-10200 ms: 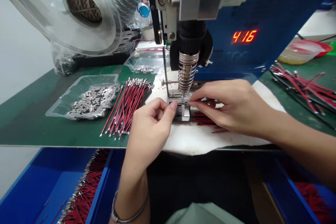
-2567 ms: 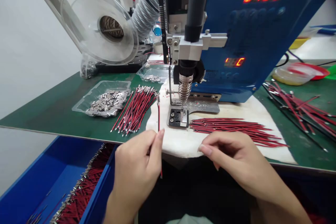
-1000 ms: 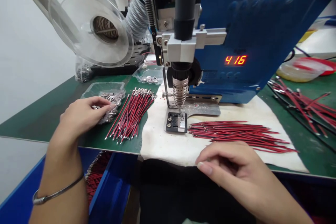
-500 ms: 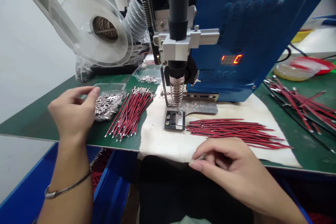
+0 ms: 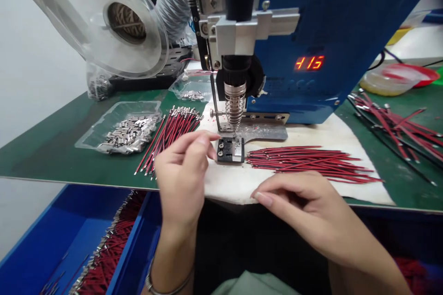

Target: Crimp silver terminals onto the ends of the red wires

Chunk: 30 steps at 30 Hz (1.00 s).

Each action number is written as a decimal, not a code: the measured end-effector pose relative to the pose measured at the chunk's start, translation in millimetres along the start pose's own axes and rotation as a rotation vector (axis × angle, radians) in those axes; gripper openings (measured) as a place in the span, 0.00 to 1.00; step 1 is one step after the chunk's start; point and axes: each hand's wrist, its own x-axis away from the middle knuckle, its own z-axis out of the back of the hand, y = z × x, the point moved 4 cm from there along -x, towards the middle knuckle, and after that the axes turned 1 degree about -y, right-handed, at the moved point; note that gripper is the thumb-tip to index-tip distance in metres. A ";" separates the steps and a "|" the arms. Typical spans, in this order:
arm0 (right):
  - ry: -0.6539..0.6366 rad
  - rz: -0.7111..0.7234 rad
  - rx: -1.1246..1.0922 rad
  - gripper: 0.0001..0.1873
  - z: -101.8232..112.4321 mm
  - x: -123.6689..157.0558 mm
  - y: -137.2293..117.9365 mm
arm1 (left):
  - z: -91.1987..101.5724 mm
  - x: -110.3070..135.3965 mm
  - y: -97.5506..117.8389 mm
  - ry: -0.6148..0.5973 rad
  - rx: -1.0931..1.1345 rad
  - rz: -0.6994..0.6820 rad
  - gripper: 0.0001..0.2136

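Note:
My left hand is pinched closed just left of the small black fixture under the soldering head; anything between its fingertips is too small or hidden to make out. My right hand is also closed in a pinch, over the front edge of the white cloth, and what it grips cannot be seen clearly. Just behind it lies a bundle of red-and-black wires. Beyond my left hand are wires with metal ends, partly covered by it. A clear tray holds small metal connectors.
The blue machine with a lit red display fills the back. A clear spool stands at left. A second clear tray sits behind. More wires lie at right. A blue bin below the table edge holds many finished-looking wires.
My left hand has moved right, from the connector tray to beside the fixture, uncovering the tray. My right hand stays nearly in place. The view has shifted slightly, and the lower display reads differently.

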 end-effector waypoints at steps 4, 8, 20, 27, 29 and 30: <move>0.100 0.039 -0.077 0.13 12.8 -1.9 -5.4 | 0.4 2.9 -13.4 -0.068 -0.144 0.107 0.09; 0.367 0.196 0.151 0.03 42.5 -4.5 -13.8 | 5.1 4.2 -13.7 -0.104 -0.227 0.123 0.09; 0.207 0.439 0.532 0.03 39.6 0.0 11.4 | -1.3 6.2 -6.7 -0.167 -0.159 0.119 0.08; 0.228 0.429 0.580 0.03 37.6 2.1 10.8 | -3.5 -8.4 -6.2 -0.084 -0.168 0.102 0.08; 0.228 0.431 0.582 0.03 36.7 1.8 11.7 | -3.6 -9.9 -10.2 -0.132 -0.225 0.138 0.07; 0.232 0.432 0.581 0.03 36.5 1.5 12.1 | -3.5 -10.0 -11.4 -0.157 -0.263 0.146 0.07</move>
